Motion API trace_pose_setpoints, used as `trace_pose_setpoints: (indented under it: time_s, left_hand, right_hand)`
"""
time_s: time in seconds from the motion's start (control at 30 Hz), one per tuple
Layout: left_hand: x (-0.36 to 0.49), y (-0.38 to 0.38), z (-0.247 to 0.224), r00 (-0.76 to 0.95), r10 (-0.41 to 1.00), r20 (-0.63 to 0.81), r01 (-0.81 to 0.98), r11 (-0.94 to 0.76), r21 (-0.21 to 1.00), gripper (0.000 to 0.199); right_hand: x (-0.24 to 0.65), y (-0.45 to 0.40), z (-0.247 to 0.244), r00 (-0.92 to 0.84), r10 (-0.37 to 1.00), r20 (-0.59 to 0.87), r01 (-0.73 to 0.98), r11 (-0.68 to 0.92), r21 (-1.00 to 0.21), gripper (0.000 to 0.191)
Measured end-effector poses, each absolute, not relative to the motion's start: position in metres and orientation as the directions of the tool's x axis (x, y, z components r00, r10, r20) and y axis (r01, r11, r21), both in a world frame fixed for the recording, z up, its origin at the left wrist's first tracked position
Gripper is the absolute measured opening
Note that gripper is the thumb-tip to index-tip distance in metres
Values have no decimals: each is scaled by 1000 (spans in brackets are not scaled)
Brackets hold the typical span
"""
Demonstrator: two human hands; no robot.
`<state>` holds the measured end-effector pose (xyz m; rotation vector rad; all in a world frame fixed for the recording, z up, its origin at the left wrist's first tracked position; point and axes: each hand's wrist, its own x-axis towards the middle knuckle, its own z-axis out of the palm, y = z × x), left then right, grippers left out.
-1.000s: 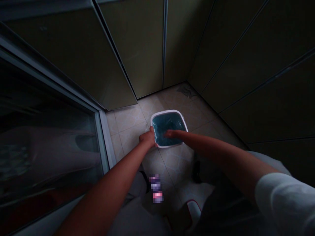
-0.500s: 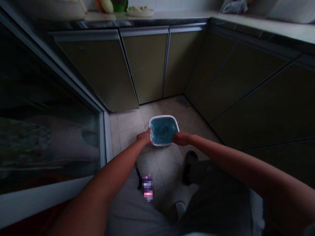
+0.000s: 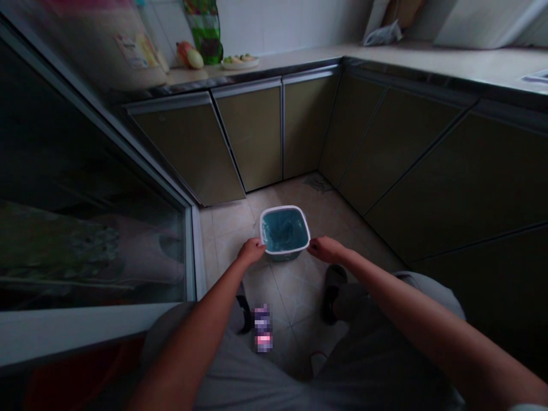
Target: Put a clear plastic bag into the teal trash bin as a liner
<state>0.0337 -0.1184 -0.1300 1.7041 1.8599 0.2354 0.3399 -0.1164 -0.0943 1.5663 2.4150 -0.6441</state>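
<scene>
Bin point(image 3: 286, 256) is standing on the tile floor point(image 3: 233, 220), roughly mid-view, between the person's feet and the cabinets point(image 3: 252, 142). White rim is facing up; teal liner point(image 3: 283, 229) is lining the inside, wrinkling and catching light along its left side.

Left hand point(image 3: 252, 250) is gripping the near-left corner of the rim, fingers curling nearly closed. Right hand point(image 3: 323, 249) is gripping the near-right corner, fingers bunching tight. Can't tell whether either one is also pinching liner.

Both arms are reaching forward and down, nearly straight. Dark slippers point(image 3: 334, 294) are showing on both feet, bin sitting ahead of them. Pixelated pink-purple item point(image 3: 262, 328) is lying near the left foot; can't tell what it is.

Glass door point(image 3: 193, 245) is running along the left. Counter point(image 3: 295, 60) is spanning the back and right; plate point(image 3: 240, 65) is sitting on it holding small greenish pieces, green bag point(image 3: 206, 34) standing just left.
</scene>
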Motion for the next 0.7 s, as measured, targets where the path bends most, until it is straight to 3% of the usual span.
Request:
trace_pose_setpoints:
  time_s: [0.23, 0.43, 0.57, 0.67, 0.7]
  left_hand:
    - [14, -134, -157, 130, 927, -351, 870, 63, 489, 25]
    - [12, -112, -133, 207, 937, -282, 845, -26, 534, 25]
    - [18, -94, -76, 148, 988, -45, 754, -83, 651, 28]
    - [24, -93, -19, 62, 978, 200, 542, -201, 816, 17]
    - [26, -98, 1, 46, 963, 267, 456, -258, 852, 24]
  right_hand:
    - [346, -113, -125, -380, 767, -516, 924, 333, -186, 30]
    - [341, -101, -114, -388, 780, -491, 922, 326, -210, 28]
    - [339, -85, -83, -377, 864, -333, 915, 290, -280, 25]
    - [339, -79, -43, -377, 922, -91, 837, 297, -459, 35]
    - [338, -81, -28, -379, 925, 13, 782, 328, -530, 42]
